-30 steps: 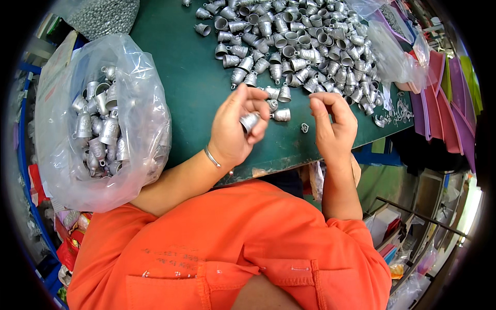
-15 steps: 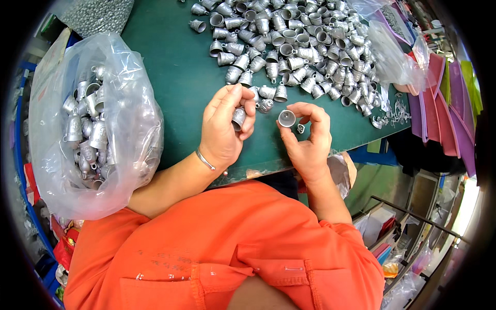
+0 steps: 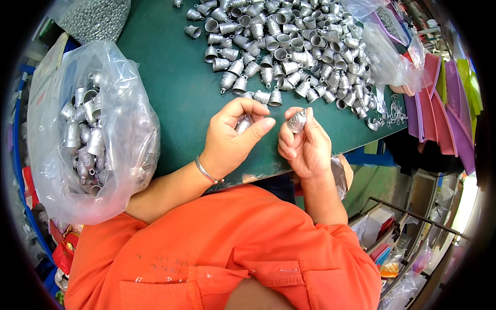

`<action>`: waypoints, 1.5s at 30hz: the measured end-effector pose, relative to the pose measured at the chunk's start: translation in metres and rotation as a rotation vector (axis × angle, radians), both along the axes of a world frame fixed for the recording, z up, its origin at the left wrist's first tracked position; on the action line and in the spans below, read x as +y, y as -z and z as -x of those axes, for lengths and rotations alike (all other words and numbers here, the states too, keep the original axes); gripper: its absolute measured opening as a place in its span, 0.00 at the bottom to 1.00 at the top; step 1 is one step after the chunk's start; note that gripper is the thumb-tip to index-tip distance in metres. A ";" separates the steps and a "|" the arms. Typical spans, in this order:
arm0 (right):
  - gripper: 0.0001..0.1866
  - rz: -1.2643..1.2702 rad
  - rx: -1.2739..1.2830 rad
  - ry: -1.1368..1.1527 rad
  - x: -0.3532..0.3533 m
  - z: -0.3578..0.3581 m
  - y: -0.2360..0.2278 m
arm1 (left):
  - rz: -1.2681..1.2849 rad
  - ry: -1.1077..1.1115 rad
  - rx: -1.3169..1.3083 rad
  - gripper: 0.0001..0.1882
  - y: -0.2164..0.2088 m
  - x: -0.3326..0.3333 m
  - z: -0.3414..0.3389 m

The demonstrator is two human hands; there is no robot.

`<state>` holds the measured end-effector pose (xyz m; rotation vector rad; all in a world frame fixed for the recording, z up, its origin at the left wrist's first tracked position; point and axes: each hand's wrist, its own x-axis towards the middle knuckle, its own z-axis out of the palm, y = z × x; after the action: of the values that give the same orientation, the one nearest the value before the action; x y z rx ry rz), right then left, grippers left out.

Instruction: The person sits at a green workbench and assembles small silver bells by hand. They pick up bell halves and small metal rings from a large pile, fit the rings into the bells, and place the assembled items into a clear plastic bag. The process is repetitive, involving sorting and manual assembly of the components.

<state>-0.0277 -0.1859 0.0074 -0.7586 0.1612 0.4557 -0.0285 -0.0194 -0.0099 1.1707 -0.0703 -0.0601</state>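
Nearest the camera, orange shirt (image 3: 206, 248); just beyond, over the near edge of the green bench (image 3: 170, 88), both hands; right hand (image 3: 310, 147) pinches a silver bell (image 3: 296, 122) between thumb and fingers, loop end upward; left hand (image 3: 230, 137), metal bangle (image 3: 205, 169) at wrist, has fingers curled round a second bell (image 3: 243, 124), partly hidden, thumb and forefinger tips a little apart; hands near each other, not touching; to the left, clear plastic bag (image 3: 139, 170), mouth open, more bells inside; farther out, heaped bells (image 3: 289, 51) across the bench, lying at all angles; right of these, small silvery pieces (image 3: 385, 116); far left, bag of grey beads (image 3: 95, 20).
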 end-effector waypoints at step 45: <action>0.10 -0.077 -0.076 -0.107 0.000 -0.010 0.005 | -0.122 0.004 -0.184 0.18 0.003 0.001 -0.003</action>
<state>-0.0173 -0.1863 0.0019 -0.7099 0.0317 0.5303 -0.0256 -0.0187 -0.0128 1.2964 -0.2335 0.0406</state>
